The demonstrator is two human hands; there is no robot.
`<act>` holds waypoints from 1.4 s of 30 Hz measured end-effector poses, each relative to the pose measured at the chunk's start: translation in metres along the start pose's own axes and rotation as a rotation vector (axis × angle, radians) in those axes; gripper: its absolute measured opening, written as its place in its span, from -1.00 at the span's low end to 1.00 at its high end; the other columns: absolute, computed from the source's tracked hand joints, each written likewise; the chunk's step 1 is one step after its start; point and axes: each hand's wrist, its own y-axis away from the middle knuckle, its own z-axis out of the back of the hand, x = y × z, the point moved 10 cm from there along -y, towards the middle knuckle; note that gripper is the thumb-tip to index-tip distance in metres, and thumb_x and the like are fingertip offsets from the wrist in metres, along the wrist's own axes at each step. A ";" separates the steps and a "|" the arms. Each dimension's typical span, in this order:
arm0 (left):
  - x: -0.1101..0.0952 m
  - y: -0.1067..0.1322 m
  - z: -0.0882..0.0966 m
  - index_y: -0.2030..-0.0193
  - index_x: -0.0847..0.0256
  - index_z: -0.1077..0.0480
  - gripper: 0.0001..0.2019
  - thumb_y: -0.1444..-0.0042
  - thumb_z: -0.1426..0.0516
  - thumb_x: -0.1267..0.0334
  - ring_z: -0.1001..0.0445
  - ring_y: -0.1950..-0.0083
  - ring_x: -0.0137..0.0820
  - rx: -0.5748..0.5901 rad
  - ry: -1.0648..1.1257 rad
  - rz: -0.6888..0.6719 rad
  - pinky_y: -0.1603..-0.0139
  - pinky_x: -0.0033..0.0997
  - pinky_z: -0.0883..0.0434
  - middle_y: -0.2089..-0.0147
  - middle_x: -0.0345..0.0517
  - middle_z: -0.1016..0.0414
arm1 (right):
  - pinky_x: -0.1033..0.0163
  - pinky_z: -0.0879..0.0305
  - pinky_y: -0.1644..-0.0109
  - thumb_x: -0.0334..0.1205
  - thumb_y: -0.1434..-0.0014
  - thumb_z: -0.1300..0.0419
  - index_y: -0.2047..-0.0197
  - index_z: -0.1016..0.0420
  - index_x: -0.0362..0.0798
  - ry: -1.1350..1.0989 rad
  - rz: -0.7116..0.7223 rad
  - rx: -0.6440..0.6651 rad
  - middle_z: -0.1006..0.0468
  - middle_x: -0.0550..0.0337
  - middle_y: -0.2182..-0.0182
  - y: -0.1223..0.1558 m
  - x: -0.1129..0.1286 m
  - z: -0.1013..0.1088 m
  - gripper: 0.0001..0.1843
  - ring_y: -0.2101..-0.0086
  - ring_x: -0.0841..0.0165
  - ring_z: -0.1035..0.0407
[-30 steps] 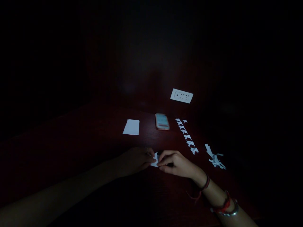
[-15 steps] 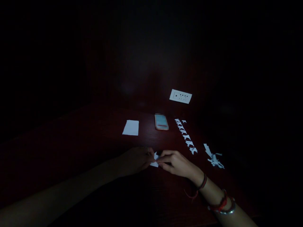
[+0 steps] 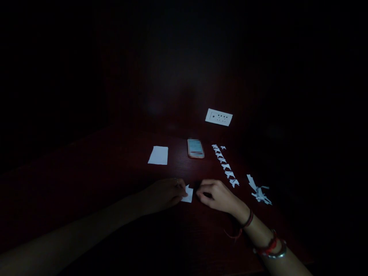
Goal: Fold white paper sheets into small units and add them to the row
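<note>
The scene is very dark. My left hand [image 3: 163, 193] rests on the dark red table [image 3: 115, 180] and pinches the left edge of a small white folded paper piece [image 3: 189, 194]. My right hand [image 3: 215, 194], fingers curled, lies just right of that paper with a small gap between them; nothing shows in it. Red thread bands and a metal bangle circle my right wrist. A row of several small folded white paper shapes [image 3: 226, 165] runs diagonally beyond my right hand.
A white paper square [image 3: 158, 155] lies at the left, a small blurred card or phone [image 3: 196, 148] in the middle. White paper scraps [image 3: 258, 190] sit at the right. A white socket plate [image 3: 219, 117] is on the wall behind.
My right hand has let go of the small paper and drawn slightly to the right; the left hand still holds the paper, which now shows more fully.
</note>
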 end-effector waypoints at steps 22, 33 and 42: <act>-0.010 0.004 0.004 0.13 0.21 -0.26 -0.77 -0.04 0.00 0.40 -0.24 0.14 -0.43 0.071 0.141 -0.004 0.11 -0.45 -0.22 0.14 -0.11 -0.23 | 0.33 -0.18 0.21 -0.24 -0.11 0.02 0.18 -0.41 -0.09 -0.018 0.072 -0.067 -0.41 0.15 0.37 0.000 0.012 0.008 -0.74 0.34 0.43 -0.28; -0.016 0.004 0.007 0.04 0.17 -0.25 -0.71 -0.07 -0.02 0.23 -0.22 0.07 -0.32 0.105 -0.141 -0.044 0.04 -0.30 -0.15 0.09 -0.07 -0.29 | 0.38 -0.19 0.19 -0.25 -0.09 -0.01 0.18 -0.40 -0.07 -0.044 0.074 0.084 -0.39 0.16 0.27 -0.001 0.016 -0.010 -0.75 0.30 0.46 -0.30; -0.012 0.010 0.006 -0.05 0.07 -0.15 -0.66 -0.10 0.01 0.21 -0.17 -0.06 -0.32 0.106 -0.137 -0.078 0.00 -0.31 -0.14 -0.03 -0.15 -0.24 | 0.32 -0.13 0.15 -0.11 -0.07 -0.03 0.21 -0.41 -0.06 0.084 0.071 0.057 -0.42 0.17 0.31 0.000 0.011 -0.007 -0.72 0.29 0.43 -0.30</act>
